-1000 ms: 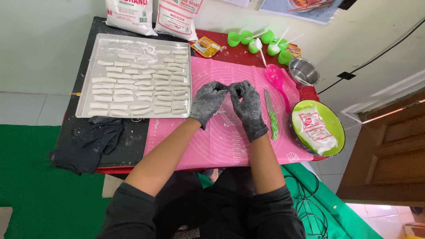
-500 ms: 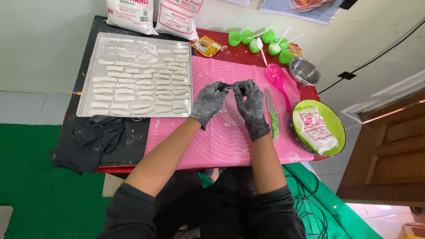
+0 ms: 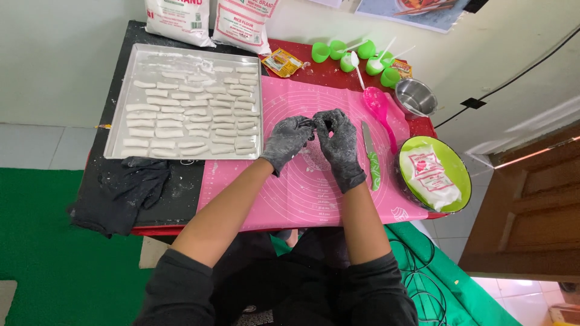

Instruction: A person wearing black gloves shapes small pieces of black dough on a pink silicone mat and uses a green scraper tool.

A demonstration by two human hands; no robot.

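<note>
i start with the big low table (image 3: 181, 199), dark on the left and red along the far edge. over its middle lies a pink silicone mat (image 3: 314, 193), and left of that a metal tray (image 3: 121, 154) with rows of short white dough sticks (image 3: 187, 115), all dusted in flour. a black cloth (image 3: 124, 193) is bunched just below the tray. at the right edge a green bowl (image 3: 462, 175) holds a white packet (image 3: 432, 175). two flour bags (image 3: 211, 21) stand at the back, beside green cups (image 3: 356, 57), a small steel bowl (image 3: 415, 96) and a pink ladle (image 3: 380, 108). a green-handled knife (image 3: 370, 157) lies on the mat just right of my hands.

my left hand (image 3: 289, 140) and right hand (image 3: 338, 145), both in floury dark gloves, meet above the mat with fingertips pinched together on a small piece of dough (image 3: 314, 124). it is nearly hidden between the fingers, so i cannot tell its shape. both hands are closed on it.

i judge the piece light, soft and a bit sticky, easy to squash or tear. it wants a gentle hold at its two ends with the fingertips, floured, and no hard squeeze in the middle.
</note>
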